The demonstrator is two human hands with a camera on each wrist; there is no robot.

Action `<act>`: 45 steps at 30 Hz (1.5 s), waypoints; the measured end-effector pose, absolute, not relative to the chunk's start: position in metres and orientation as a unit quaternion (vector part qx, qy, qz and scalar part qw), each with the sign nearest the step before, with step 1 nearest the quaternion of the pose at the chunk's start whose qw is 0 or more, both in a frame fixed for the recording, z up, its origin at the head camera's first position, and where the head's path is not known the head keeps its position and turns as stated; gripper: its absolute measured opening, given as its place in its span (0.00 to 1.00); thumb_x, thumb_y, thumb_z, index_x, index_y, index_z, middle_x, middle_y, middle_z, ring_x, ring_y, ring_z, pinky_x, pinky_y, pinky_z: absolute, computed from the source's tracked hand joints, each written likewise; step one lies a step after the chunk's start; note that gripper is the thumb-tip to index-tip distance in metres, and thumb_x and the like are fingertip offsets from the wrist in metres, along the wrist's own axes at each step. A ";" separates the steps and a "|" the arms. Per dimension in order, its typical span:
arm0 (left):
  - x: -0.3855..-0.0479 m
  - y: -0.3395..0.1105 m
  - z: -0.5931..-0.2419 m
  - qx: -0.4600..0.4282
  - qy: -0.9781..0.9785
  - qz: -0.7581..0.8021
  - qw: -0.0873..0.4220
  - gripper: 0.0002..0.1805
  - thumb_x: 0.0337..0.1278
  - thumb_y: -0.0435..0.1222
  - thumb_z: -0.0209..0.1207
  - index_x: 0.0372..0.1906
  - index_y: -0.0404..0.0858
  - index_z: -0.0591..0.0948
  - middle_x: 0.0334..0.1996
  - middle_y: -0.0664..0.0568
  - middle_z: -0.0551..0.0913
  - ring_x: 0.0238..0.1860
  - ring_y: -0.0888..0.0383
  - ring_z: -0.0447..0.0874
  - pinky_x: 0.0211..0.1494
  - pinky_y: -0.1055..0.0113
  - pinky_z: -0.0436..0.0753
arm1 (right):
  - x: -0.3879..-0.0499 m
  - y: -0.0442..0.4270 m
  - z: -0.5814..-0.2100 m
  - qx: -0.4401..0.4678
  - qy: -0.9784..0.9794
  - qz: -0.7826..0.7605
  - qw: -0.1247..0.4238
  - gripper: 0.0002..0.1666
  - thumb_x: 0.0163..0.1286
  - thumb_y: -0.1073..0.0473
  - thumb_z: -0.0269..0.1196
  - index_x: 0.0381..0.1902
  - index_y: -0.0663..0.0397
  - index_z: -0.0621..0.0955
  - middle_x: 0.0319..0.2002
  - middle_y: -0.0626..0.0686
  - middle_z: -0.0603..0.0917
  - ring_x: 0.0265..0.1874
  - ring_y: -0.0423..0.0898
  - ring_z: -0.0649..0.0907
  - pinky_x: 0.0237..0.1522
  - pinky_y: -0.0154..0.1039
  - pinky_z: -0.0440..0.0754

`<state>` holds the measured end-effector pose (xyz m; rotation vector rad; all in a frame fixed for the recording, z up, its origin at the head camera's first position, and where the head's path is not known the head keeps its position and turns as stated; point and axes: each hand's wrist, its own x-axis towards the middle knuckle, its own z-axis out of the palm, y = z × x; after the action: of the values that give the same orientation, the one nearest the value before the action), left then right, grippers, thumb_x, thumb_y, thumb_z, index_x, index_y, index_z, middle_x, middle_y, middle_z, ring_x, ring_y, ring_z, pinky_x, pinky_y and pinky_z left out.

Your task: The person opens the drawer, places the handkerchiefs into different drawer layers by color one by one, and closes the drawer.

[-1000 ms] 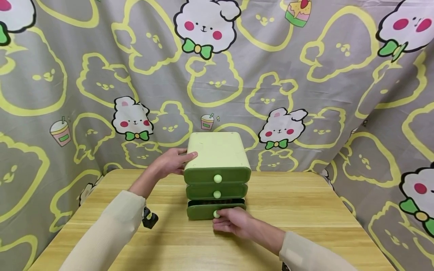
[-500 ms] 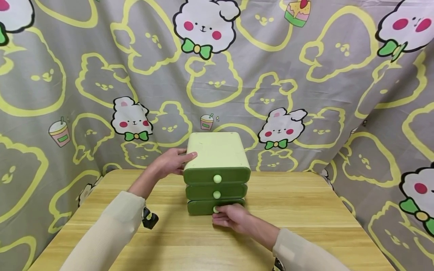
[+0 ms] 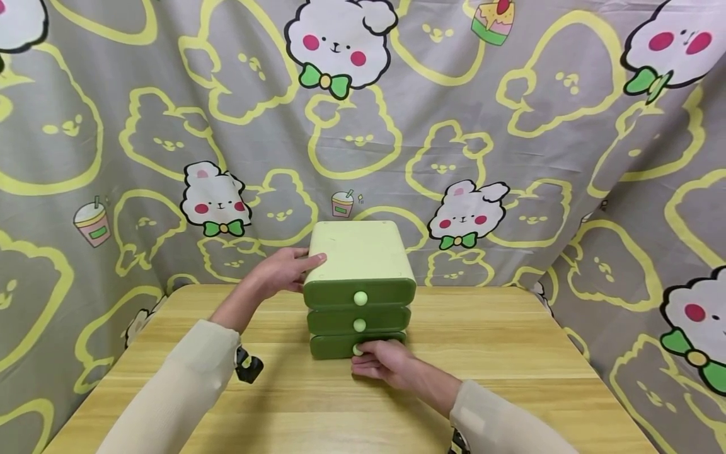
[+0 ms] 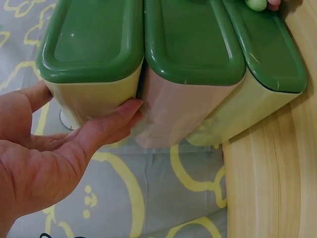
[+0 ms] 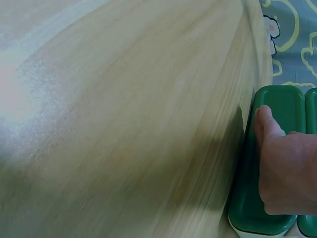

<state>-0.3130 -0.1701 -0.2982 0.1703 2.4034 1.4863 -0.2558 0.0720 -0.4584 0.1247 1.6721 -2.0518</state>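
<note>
A small drawer unit [image 3: 357, 249] stands on the table, with a pale yellow-green top, three stacked dark green drawer fronts and round light green knobs. All three drawers look pushed in. My left hand [image 3: 280, 271] holds its top tier on the left side, thumb over the upper edge. In the left wrist view, the fingers [image 4: 111, 121] of that hand lie along the side wall, tips near the gap above the middle tier. Thumb and forefinger of my right hand [image 3: 391, 364] pinch the knob [image 3: 357, 349] of the bottom drawer [image 3: 331, 347], partly covering it.
The wooden table [image 3: 482, 353] extends around the unit on both sides and in front. A grey curtain [image 3: 363, 151] with yellow outlines and cartoon animals hangs behind and at the sides. Black wrist devices [image 3: 247, 366] sit at the sleeves.
The bottom drawer, partly out one second ago, has slid back into the unit with my right hand at its knob. My left hand keeps its place. The head view has shifted slightly.
</note>
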 end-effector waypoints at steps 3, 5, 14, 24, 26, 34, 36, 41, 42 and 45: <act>-0.313 -0.170 -0.298 0.060 0.839 0.518 0.155 0.43 0.75 0.55 0.52 0.80 0.34 0.54 0.60 0.38 0.81 0.59 0.48 0.83 0.59 0.55 0.85 | -0.257 0.072 -0.459 0.047 0.611 -0.752 0.243 0.19 0.73 0.69 0.59 0.54 0.82 0.75 0.40 0.68 0.87 0.47 0.65 0.88 0.55 0.52 0.86; -0.312 -0.170 -0.298 0.060 0.841 0.515 0.155 0.43 0.75 0.55 0.52 0.80 0.34 0.55 0.59 0.39 0.82 0.58 0.49 0.84 0.59 0.56 0.85 | -0.258 0.072 -0.459 0.047 0.611 -0.751 0.245 0.18 0.73 0.69 0.58 0.54 0.82 0.75 0.39 0.67 0.87 0.47 0.64 0.88 0.55 0.52 0.86; -0.311 -0.171 -0.298 0.062 0.836 0.521 0.163 0.43 0.75 0.55 0.52 0.81 0.34 0.54 0.61 0.37 0.81 0.62 0.45 0.82 0.61 0.54 0.84 | -0.261 0.072 -0.459 0.048 0.609 -0.751 0.249 0.16 0.72 0.71 0.59 0.51 0.83 0.75 0.36 0.64 0.87 0.45 0.62 0.89 0.54 0.51 0.86; -0.311 -0.172 -0.302 0.074 0.829 0.531 0.158 0.46 0.74 0.57 0.53 0.82 0.35 0.50 0.64 0.37 0.79 0.65 0.44 0.79 0.65 0.52 0.81 | -0.262 0.074 -0.457 0.039 0.611 -0.748 0.254 0.15 0.72 0.72 0.59 0.50 0.83 0.76 0.38 0.66 0.88 0.44 0.61 0.89 0.55 0.52 0.85; -0.310 -0.172 -0.304 0.074 0.828 0.533 0.158 0.48 0.73 0.58 0.53 0.82 0.35 0.49 0.67 0.37 0.76 0.68 0.43 0.76 0.67 0.51 0.80 | -0.261 0.076 -0.456 0.036 0.612 -0.747 0.258 0.15 0.71 0.72 0.59 0.50 0.83 0.77 0.37 0.66 0.87 0.44 0.60 0.89 0.56 0.53 0.85; -0.304 -0.178 -0.310 0.076 0.823 0.541 0.156 0.47 0.76 0.59 0.47 0.81 0.31 0.48 0.76 0.35 0.63 0.73 0.39 0.67 0.68 0.52 0.78 | -0.260 0.094 -0.445 0.005 0.631 -0.722 0.285 0.19 0.71 0.69 0.58 0.54 0.83 0.76 0.49 0.73 0.84 0.51 0.63 0.86 0.59 0.54 0.83; -0.301 -0.182 -0.313 0.077 0.817 0.550 0.155 0.44 0.78 0.57 0.45 0.81 0.30 0.49 0.75 0.33 0.64 0.72 0.38 0.69 0.66 0.52 0.80 | -0.260 0.101 -0.441 0.002 0.637 -0.715 0.287 0.21 0.71 0.68 0.59 0.55 0.83 0.76 0.50 0.73 0.84 0.52 0.65 0.86 0.58 0.54 0.83; -0.293 -0.193 -0.320 0.070 0.815 0.556 0.149 0.42 0.81 0.54 0.41 0.79 0.26 0.49 0.73 0.26 0.63 0.72 0.34 0.67 0.65 0.52 0.81 | -0.258 0.122 -0.428 -0.015 0.670 -0.685 0.286 0.24 0.71 0.65 0.60 0.57 0.81 0.77 0.48 0.68 0.87 0.50 0.64 0.87 0.54 0.51 0.86; -0.292 -0.195 -0.322 0.068 0.816 0.555 0.147 0.42 0.81 0.53 0.40 0.79 0.25 0.49 0.73 0.25 0.61 0.72 0.33 0.66 0.65 0.51 0.80 | -0.258 0.127 -0.426 -0.023 0.681 -0.675 0.284 0.24 0.71 0.64 0.60 0.57 0.81 0.77 0.47 0.67 0.87 0.48 0.62 0.88 0.53 0.50 0.87; -0.288 -0.201 -0.328 0.055 0.821 0.551 0.140 0.42 0.81 0.53 0.41 0.78 0.23 0.50 0.72 0.23 0.60 0.72 0.30 0.64 0.66 0.50 0.79 | -0.257 0.138 -0.421 -0.043 0.713 -0.646 0.270 0.24 0.71 0.62 0.61 0.56 0.80 0.77 0.43 0.64 0.88 0.41 0.55 0.90 0.49 0.48 0.88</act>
<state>-0.2879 -0.2011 -0.3280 0.1599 2.3714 1.5920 -0.2571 0.1384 -0.4205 -0.1168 1.9210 -1.7418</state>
